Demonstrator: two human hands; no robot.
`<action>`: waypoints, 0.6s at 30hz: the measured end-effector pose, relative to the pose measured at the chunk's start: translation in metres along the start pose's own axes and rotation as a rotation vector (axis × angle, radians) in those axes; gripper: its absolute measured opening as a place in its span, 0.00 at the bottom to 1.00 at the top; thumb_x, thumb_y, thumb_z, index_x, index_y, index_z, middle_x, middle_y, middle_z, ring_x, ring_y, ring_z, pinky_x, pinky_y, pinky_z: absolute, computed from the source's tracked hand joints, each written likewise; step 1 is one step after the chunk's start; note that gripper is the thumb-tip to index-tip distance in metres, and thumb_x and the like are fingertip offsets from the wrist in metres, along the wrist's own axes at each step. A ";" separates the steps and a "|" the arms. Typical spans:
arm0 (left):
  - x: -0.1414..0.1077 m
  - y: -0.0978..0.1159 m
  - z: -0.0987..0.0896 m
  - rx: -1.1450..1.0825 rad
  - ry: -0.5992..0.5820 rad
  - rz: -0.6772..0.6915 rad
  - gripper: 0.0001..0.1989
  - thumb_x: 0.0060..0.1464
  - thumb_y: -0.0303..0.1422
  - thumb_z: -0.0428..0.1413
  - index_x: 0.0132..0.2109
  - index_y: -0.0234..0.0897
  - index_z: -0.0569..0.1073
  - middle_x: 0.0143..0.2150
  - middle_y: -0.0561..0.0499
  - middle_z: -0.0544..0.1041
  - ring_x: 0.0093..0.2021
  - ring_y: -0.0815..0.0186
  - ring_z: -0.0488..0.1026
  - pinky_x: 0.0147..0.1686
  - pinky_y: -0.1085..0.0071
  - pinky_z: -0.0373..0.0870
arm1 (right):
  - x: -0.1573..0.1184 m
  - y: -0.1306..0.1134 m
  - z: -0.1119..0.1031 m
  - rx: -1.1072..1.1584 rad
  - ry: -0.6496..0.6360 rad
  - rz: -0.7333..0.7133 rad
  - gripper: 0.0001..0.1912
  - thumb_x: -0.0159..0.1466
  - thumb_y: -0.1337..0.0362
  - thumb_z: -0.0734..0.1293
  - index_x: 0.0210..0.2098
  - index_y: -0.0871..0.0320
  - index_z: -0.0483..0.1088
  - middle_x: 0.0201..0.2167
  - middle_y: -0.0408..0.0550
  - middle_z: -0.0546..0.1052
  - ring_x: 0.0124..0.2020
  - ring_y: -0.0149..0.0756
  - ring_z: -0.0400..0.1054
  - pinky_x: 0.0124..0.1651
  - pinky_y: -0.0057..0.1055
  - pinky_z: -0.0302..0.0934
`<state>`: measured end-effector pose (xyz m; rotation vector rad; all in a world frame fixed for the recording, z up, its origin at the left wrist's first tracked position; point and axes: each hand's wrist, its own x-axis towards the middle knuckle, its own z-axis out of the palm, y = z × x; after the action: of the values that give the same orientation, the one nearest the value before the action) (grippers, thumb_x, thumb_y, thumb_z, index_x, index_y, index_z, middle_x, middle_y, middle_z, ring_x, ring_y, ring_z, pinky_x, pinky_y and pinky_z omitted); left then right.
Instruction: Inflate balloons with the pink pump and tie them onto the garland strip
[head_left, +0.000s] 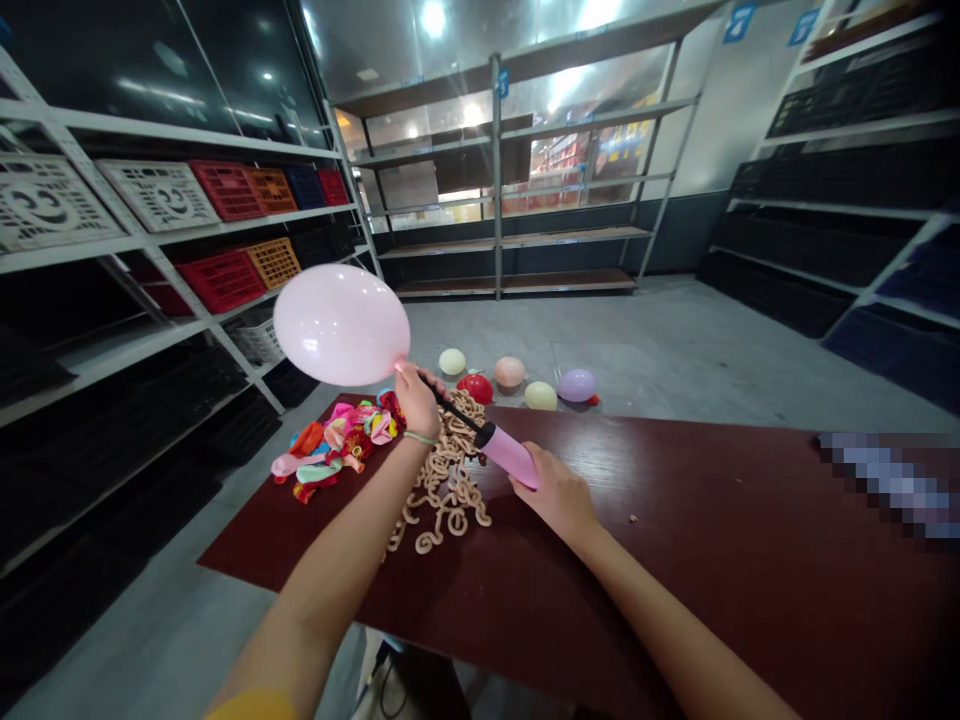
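Observation:
My left hand (418, 402) pinches the neck of an inflated pale pink balloon (341, 325) around the black nozzle of a pink hand pump (510, 455). My right hand (553, 492) grips the pump's pink barrel. Below my left wrist lies a heap of uninflated multicoloured balloons (334, 445) on a dark red wooden table (697, 500). A tangle of curly beige strands (444, 478) sits between my hands, under the pump. My left wrist wears a thin green band.
Several small inflated balloons (510, 375) rest on the grey floor (660, 340) beyond the table's far edge. Metal shelving (495, 180) stands at the back, and shelves with stacked plastic crates (225, 190) line the left. Dark stacked crates (825, 240) fill the right shelves.

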<state>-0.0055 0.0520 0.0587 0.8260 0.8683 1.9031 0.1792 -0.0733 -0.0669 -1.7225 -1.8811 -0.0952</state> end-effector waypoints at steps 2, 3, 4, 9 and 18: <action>0.012 0.009 -0.002 -0.023 0.025 0.020 0.18 0.63 0.47 0.47 0.31 0.40 0.58 0.20 0.59 0.60 0.14 0.73 0.59 0.14 0.78 0.56 | 0.000 0.000 0.001 0.004 0.010 0.003 0.24 0.62 0.57 0.65 0.57 0.53 0.63 0.44 0.49 0.77 0.42 0.39 0.72 0.36 0.30 0.58; 0.013 0.009 -0.003 -0.041 0.050 0.027 0.17 0.63 0.46 0.47 0.31 0.40 0.58 0.20 0.59 0.60 0.14 0.74 0.59 0.14 0.78 0.56 | 0.000 0.001 0.001 -0.001 0.010 0.005 0.24 0.62 0.57 0.66 0.57 0.53 0.64 0.44 0.48 0.77 0.42 0.39 0.72 0.36 0.30 0.57; 0.010 0.007 -0.004 -0.059 0.080 0.028 0.16 0.64 0.45 0.46 0.32 0.40 0.58 0.20 0.60 0.60 0.14 0.74 0.59 0.14 0.78 0.55 | -0.001 0.001 0.001 -0.013 0.008 0.008 0.24 0.62 0.57 0.66 0.57 0.53 0.64 0.43 0.48 0.77 0.41 0.39 0.72 0.35 0.30 0.57; -0.038 -0.031 -0.002 -0.079 0.117 -0.053 0.17 0.65 0.45 0.44 0.31 0.40 0.58 0.20 0.59 0.60 0.15 0.74 0.59 0.14 0.77 0.56 | -0.002 0.002 0.000 -0.095 -0.002 0.032 0.23 0.61 0.56 0.66 0.55 0.51 0.65 0.40 0.47 0.77 0.39 0.39 0.71 0.33 0.29 0.53; -0.039 -0.046 -0.016 -0.008 0.075 -0.159 0.21 0.62 0.50 0.45 0.29 0.39 0.58 0.19 0.58 0.60 0.15 0.73 0.60 0.15 0.75 0.59 | -0.003 0.005 -0.001 -0.173 -0.041 -0.048 0.25 0.62 0.57 0.66 0.57 0.51 0.63 0.41 0.47 0.76 0.39 0.38 0.70 0.33 0.29 0.53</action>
<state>0.0174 0.0315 0.0043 0.6645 0.9428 1.8059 0.1846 -0.0754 -0.0692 -1.8045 -1.9956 -0.2496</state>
